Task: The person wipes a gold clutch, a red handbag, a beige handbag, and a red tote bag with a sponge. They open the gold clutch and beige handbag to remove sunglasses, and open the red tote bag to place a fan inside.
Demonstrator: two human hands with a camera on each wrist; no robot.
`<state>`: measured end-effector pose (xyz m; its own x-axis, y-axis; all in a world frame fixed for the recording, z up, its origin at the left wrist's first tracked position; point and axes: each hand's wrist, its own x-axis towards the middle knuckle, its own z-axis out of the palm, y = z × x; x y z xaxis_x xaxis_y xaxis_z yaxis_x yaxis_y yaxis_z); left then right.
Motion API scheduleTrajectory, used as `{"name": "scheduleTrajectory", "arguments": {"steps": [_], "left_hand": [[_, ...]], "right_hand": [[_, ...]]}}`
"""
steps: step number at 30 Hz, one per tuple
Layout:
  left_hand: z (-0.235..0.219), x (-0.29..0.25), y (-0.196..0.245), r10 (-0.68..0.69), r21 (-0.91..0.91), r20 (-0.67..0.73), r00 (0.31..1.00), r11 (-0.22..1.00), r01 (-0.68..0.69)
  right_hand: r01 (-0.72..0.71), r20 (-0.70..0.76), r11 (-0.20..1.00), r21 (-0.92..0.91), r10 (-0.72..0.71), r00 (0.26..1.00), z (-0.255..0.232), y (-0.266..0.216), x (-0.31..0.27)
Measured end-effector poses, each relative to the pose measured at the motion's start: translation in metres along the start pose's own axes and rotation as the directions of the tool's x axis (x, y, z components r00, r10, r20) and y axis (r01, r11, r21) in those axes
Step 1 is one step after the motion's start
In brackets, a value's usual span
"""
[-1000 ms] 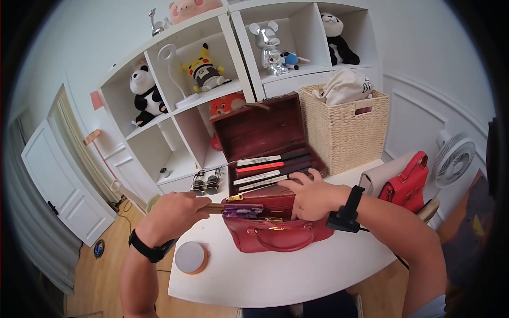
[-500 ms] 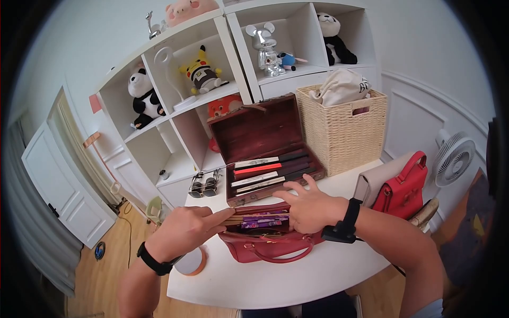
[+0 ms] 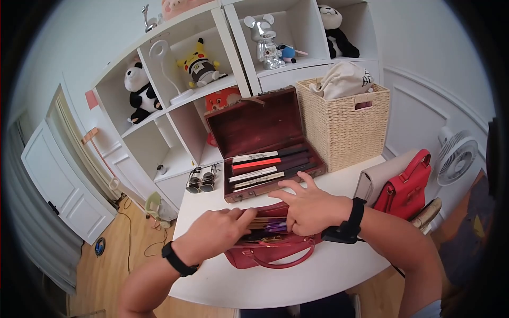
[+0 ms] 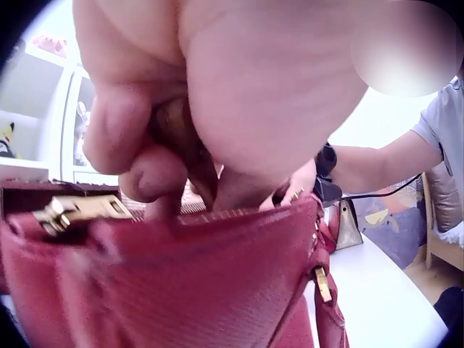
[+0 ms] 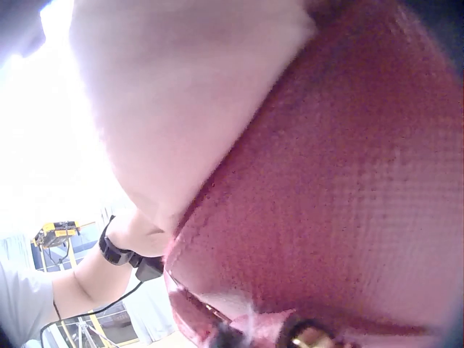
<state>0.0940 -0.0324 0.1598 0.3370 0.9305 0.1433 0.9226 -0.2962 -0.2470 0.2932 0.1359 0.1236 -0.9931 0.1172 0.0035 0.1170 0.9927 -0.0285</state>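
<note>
A red handbag (image 3: 273,255) stands unzipped on the white table in front of me. Inside its mouth lies a folding fan (image 3: 275,226), closed, with brown ribs and purple patterned cloth. My left hand (image 3: 216,231) reaches into the left side of the opening; in the left wrist view its thumb and fingers curl about the fan's brown end. At the right end of the bag, my right hand (image 3: 315,212) holds the rim, thumb inside and other fingers spread above. The bag's lower inside is hidden.
Behind the bag an open dark red case (image 3: 275,183) holds several long slim items, black, white and red. Sunglasses (image 3: 201,183) lie left of it. A wicker basket (image 3: 344,132) stands at the back right, near a smaller red bag (image 3: 405,183).
My left hand has moved right and down, carrying the fan from above the bag's left edge into its mouth. My right hand stays at the bag's right end.
</note>
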Motion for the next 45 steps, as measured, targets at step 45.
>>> {"name": "scheduleTrajectory", "arguments": {"steps": [45], "left_hand": [[0.081,0.05,-0.004,-0.559,-0.556,-0.199,0.805,0.741,0.376]], "right_hand": [[0.477,-0.523,0.532,0.699,-0.075,0.849,0.132,-0.04,-0.001]]}}
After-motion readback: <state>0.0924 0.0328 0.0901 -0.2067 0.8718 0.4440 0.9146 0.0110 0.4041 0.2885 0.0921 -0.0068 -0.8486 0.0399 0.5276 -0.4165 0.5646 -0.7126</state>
